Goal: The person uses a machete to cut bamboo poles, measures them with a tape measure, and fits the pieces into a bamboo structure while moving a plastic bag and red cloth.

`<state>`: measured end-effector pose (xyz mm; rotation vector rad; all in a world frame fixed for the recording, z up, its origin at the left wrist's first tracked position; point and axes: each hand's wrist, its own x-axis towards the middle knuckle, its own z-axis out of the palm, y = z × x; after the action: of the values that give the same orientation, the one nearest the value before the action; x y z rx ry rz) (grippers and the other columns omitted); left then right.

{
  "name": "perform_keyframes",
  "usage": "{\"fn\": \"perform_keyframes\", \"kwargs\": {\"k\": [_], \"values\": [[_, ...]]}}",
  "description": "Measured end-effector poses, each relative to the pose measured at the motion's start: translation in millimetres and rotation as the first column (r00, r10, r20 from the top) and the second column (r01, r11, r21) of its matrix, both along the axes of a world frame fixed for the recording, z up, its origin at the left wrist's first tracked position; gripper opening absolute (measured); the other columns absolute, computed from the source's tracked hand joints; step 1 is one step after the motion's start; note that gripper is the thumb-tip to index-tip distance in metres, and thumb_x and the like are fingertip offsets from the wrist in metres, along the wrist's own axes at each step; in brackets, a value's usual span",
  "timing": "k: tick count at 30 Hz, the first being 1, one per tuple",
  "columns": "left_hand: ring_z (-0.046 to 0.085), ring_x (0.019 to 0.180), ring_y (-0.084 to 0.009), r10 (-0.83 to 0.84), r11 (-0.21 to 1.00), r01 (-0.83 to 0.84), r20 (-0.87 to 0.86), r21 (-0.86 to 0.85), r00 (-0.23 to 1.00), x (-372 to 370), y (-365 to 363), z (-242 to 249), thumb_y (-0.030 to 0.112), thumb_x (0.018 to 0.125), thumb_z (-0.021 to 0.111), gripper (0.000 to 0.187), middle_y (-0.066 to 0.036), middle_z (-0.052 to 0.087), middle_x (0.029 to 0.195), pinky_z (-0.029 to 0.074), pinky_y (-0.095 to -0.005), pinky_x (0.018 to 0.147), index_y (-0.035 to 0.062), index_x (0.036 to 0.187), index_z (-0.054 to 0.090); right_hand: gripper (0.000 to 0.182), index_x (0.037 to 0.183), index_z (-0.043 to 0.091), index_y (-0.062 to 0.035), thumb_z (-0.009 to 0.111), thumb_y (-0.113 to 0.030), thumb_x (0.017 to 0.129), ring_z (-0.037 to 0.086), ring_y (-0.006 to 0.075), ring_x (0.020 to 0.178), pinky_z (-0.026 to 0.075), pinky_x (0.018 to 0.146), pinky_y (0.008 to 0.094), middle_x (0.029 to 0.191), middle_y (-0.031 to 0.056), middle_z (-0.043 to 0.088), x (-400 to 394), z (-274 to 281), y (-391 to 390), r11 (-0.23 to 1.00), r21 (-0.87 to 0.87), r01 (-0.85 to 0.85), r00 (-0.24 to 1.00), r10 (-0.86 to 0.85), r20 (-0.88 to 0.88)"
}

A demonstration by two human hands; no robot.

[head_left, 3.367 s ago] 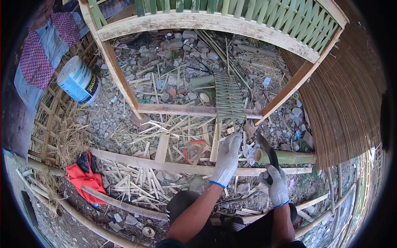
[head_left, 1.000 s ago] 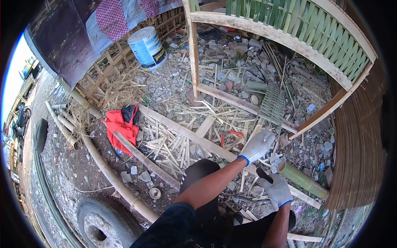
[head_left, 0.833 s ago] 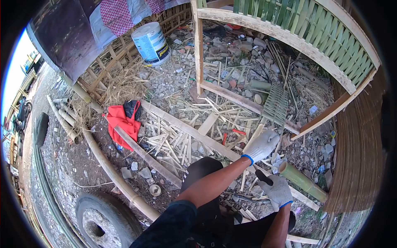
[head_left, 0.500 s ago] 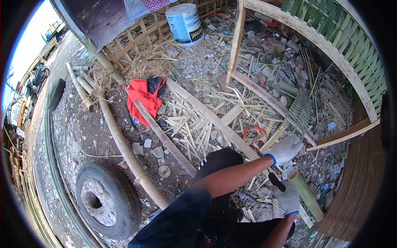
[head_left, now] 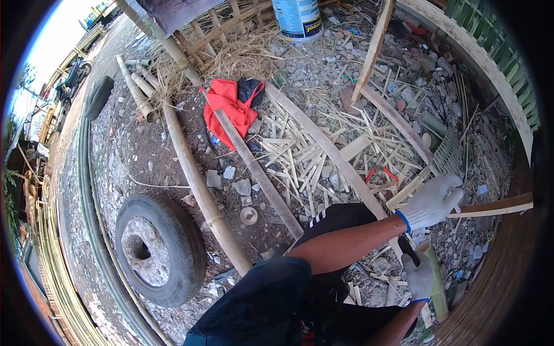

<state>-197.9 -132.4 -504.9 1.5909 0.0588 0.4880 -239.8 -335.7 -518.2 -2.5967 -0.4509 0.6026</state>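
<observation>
The view has swung left since the earlier frames: a tyre (head_left: pixel 160 249) and a long bamboo pole (head_left: pixel 196 184) now fill the lower left, while the woven bamboo panel (head_left: pixel 447 157) has slid to the right edge. The red cloth (head_left: pixel 229 109) and paint bucket (head_left: pixel 297 18) sit higher than before. The green bamboo culm (head_left: pixel 437 282), earlier lying nearly level, now runs steeply from its open end near the right hand (head_left: pixel 419 275) down toward the lower right. That gloved hand is clenched around a dark knife handle (head_left: pixel 407 250), just beside the culm's open end. The left hand (head_left: pixel 434 199), gloved, rests with fingers loosely curled on a flat bamboo slat (head_left: pixel 408 188); whether it grips it cannot be told.
</observation>
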Motion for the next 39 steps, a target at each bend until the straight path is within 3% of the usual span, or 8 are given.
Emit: {"fn": "perform_keyframes", "kwargs": {"k": [7,12,17,21,26,30,36,39], "values": [[0.066,0.119,-0.0314,-0.038,0.997,0.038,0.005,-0.072,0.999,-6,29,7,0.027,0.104,0.055,0.04,-0.022,0.069,0.124,0.049,-0.039,0.103,-0.0032,0.129,0.063,0.041,0.109,0.075,-0.0026,0.072,-0.037,0.086,0.072,0.0402,0.094,0.053,0.084,0.0471,0.096,0.0241,0.073,-10,1,-4,0.99,-0.117,-0.072,0.996,0.066,-0.06],[0.063,0.118,-0.0201,0.05,0.985,-0.055,-0.036,-0.162,0.998,-14,74,-3,0.029,0.108,0.053,0.042,-0.013,0.069,0.127,0.046,-0.0327,0.105,-0.0033,0.132,0.064,0.044,0.11,0.071,-0.0046,0.063,-0.039,0.083,0.069,0.0421,0.102,0.053,0.092,0.0513,0.106,0.0253,0.072,-13,-4,-9,0.952,-0.285,-0.112,0.986,0.071,-0.15],[0.055,0.136,-0.0273,0.065,0.951,-0.091,-0.094,-0.297,0.993,-17,101,-20,0.041,0.109,0.052,0.062,-0.02,0.059,0.146,0.04,-0.0398,0.118,-0.0079,0.147,0.05,0.046,0.104,0.07,0.0049,0.064,-0.037,0.088,0.072,0.0428,0.1,0.056,0.091,0.0518,0.103,0.028,0.073,-22,-29,-8,0.973,-0.198,-0.12,0.992,0.109,-0.063],[0.055,0.136,-0.0265,0.034,0.97,-0.064,-0.13,-0.233,0.991,-19,107,-23,0.041,0.109,0.051,0.062,-0.018,0.059,0.145,0.039,-0.0394,0.118,-0.0073,0.149,0.049,0.043,0.101,0.072,0.0024,0.064,-0.038,0.09,0.073,0.0421,0.093,0.057,0.083,0.0518,0.097,0.0264,0.074,-24,0,5,0.961,-0.204,-0.189,0.98,0.17,-0.104],[0.06,0.125,-0.0218,0.036,0.999,-0.031,-0.207,0.028,0.978,-27,92,-29,0.039,0.11,0.05,0.056,-0.015,0.064,0.137,0.042,-0.036,0.112,-0.0067,0.142,0.057,0.05,0.117,0.068,0.0003,0.065,-0.043,0.091,0.073,0.0432,0.091,0.058,0.082,0.0513,0.093,0.025,0.073,-25,-26,-7,0.987,-0.005,-0.161,0.981,0.16,0.109],[0.062,0.121,-0.022,-0.033,0.904,0.121,-0.215,0.41,0.976,-25,70,-25,0.037,0.111,0.05,0.05,-0.015,0.068,0.13,0.043,-0.0356,0.11,-0.0043,0.136,0.062,0.035,0.1,0.072,0.0009,0.066,-0.031,0.087,0.073,0.0411,0.094,0.057,0.083,0.051,0.093,0.0251,0.074,-24,-1,-27,0.999,0.043,-0.021,0.983,0.013,0.182],[0.061,0.124,-0.0231,-0.2,0.887,0.347,-0.424,0.304,0.883,-4,17,-44,0.04,0.109,0.052,0.053,-0.015,0.066,0.135,0.043,-0.0366,0.111,-0.0043,0.138,0.06,0.039,0.107,0.065,-0.0019,0.063,-0.039,0.093,0.072,0.0438,0.084,0.057,0.073,0.0552,0.082,0.0236,0.071,-3,-5,-72,0.931,0.142,0.336,0.875,-0.364,0.319],[0.058,0.129,-0.025,-0.288,0.892,0.401,-0.423,0.208,0.859,10,-27,-51,0.043,0.109,0.049,0.057,-0.016,0.063,0.14,0.042,-0.0372,0.112,-0.0034,0.142,0.058,0.041,0.114,0.06,0.0013,0.062,-0.035,0.097,0.07,0.0452,0.09,0.055,0.078,0.0549,0.099,0.0279,0.069,7,-8,-71,0.738,0.374,0.562,0.689,-0.668,0.281]]}}
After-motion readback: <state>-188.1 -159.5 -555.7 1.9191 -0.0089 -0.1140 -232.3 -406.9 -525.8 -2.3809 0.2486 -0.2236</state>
